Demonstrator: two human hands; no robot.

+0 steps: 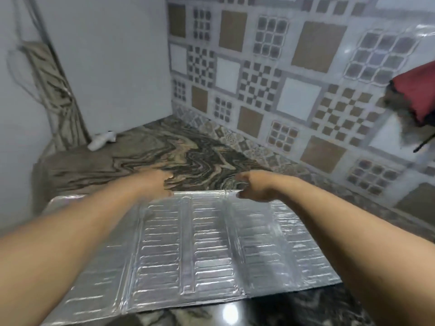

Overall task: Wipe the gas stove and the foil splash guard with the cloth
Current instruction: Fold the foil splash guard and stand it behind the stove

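Foil splash guard (200, 250): embossed silver panels joined at folds, lying flat and spread over the marbled countertop (150, 151); its near edge sits close to the bottom of the frame, its far edge runs across the middle of the view. Condition: creased along the folds, shiny, with light glare.

Left hand (156, 182): forearm reaches in from the lower left, over the left panels; fingers close on the far edge of the foil, thumb side up. Motion blur softens the fingertips, so the pinch appears firm but cannot be confirmed in detail.

Right hand (253, 187): forearm comes in from the lower right, crossing the right panels; fingers curl around the same far edge, a short way from the left hand.

Countertop: swirled brown, black and cream stone, bare beyond the foil, running back to the corner.

White object (102, 141): small, lying on its side near the far left corner of the counter; too blurred to identify.

White board (110, 60): tall plain panel standing in the corner against the left wall.

Patterned tile wall (282, 78): squares and checkers in brown, grey and white, along the right.

Red item (416, 95): at the right edge, against the wall, partly cut off.
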